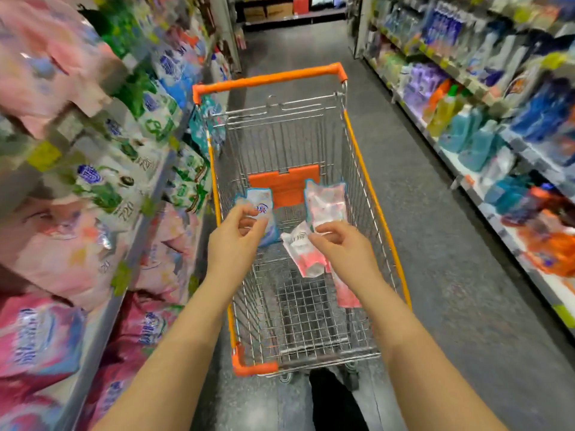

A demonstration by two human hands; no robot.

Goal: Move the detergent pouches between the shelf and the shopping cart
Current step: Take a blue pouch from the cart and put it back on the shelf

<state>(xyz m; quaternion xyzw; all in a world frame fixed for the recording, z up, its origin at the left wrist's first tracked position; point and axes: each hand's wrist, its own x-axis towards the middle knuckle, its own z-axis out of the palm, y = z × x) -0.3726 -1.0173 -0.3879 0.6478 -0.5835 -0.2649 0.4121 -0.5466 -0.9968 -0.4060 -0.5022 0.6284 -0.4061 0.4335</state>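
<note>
Both forearms reach out from the bottom edge over the cart (267,77), a wire basket with orange trim standing on a grey speckled floor (435,244). I see a narrow shop aisle. On the left, the shelf (146,219) is packed with pink, green and blue pouches; the bottle shelf (466,79) is on the right, much of it blurred.

Left hand (236,234) pinches a blue pouch (259,203), upright above the basket. Right hand (339,244) pinches a pink pouch (326,203) by its lower edge, also upright. Both look glossy and soft-sided.

A white-and-pink pouch (303,256) sits lower in the basket, just beside the right hand, and a fourth pouch (345,293) shows under that wrist.
</note>
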